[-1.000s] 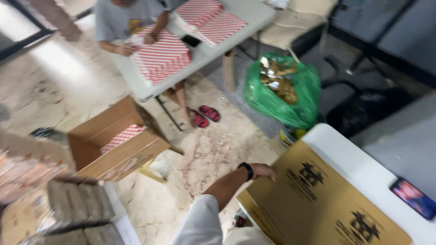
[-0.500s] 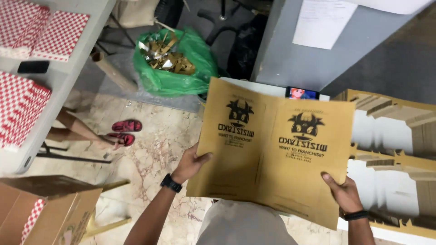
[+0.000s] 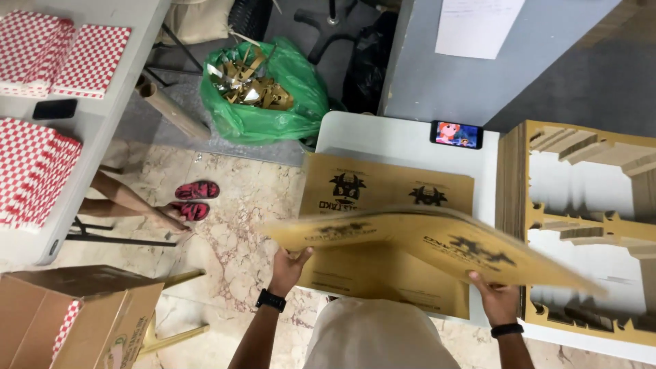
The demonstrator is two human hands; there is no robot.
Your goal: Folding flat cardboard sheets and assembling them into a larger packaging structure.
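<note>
Left hand (image 3: 290, 263) grips the near-left edge of a flat brown cardboard sheet (image 3: 417, 242), fingers curled over the edge, thumb side up. Right hand (image 3: 495, 299) grips the near-right edge of the same sheet, fingers closed under it, mostly hidden by the board. The sheet is lifted clear, tilted nearly edge-on to the camera, motion-blurred; its long axis runs left to right across the body, the right end dipping lower and reaching out past the right hand. Both hands sit on the near long edge, so the sheet lies ahead of the fingers, away from the body. Neither hand is nearer; they are roughly level, well apart.

Below it, a stack of matching printed cardboard sheets (image 3: 386, 188) lies flat on the white counter (image 3: 383, 137); the held sheet hovers above, not touching as far as can be told. A phone (image 3: 456, 134) with a lit screen rests at the far edge of the counter. To the right stands a pile of die-cut cardboard offcuts (image 3: 581, 147), just beside the stack. A green bag (image 3: 273, 113) of scrap sits on the floor to the left of the counter. Far left, red-checked paper stacks (image 3: 31, 171) lie on another counter, with another person's sandalled feet (image 3: 195, 201) beneath. An open cardboard box (image 3: 82, 314) sits at bottom left.
</note>
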